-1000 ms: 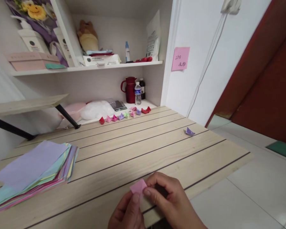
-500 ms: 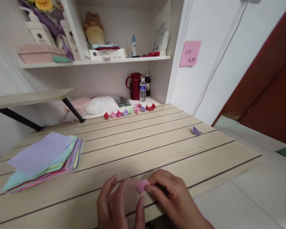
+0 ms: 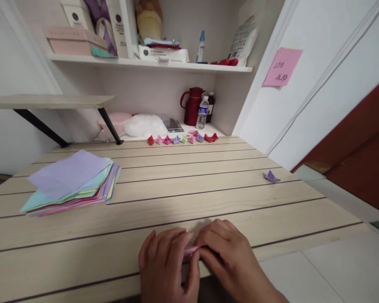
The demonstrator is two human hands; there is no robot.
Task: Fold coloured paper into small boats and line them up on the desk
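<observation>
A small folded pink paper [image 3: 190,251] is held between my two hands near the front edge of the table, mostly hidden by fingers. My right hand [image 3: 229,252] pinches its right end between thumb and forefinger. Around its left part my left hand [image 3: 168,263] is closed, with the thumb in front and the fingers curled behind. A purple folded paper boat [image 3: 271,176] lies alone at the right of the table. Along the back edge stands a row of several small folded paper boats, among them a green one [image 3: 183,139] and a red one [image 3: 150,140].
A stack of coloured paper sheets [image 3: 72,172] lies on the left of the wooden table [image 3: 164,206]. Behind it a small raised shelf [image 3: 50,101] stands on black legs. A dark red jug [image 3: 193,107] and a water bottle [image 3: 202,112] stand in the back compartment.
My left hand, spread and apart from the pink paper before, has closed onto it. My right hand keeps its pinch. The head view has shifted, moving the shelf items right and upward in the picture.
</observation>
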